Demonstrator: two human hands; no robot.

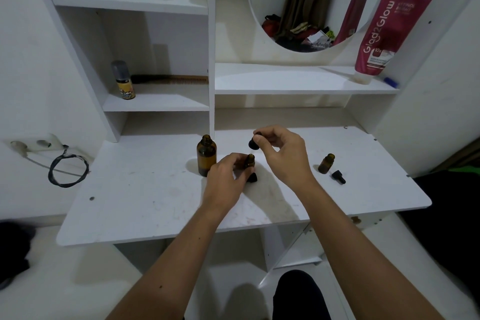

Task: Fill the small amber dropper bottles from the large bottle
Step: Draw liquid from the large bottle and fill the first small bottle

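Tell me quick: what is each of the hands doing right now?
Left hand: closed around a small amber bottle standing on the table.
Right hand: fingers pinching a black dropper cap above that bottle.

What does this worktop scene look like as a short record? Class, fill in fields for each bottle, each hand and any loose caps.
large amber bottle: upright, uncapped, left of the hands
small bottle in left hand: open, held on the table
left hand: steadying that bottle
right hand: holding a dropper cap above it
second small bottle: open, standing right
loose dropper cap: lying beside it
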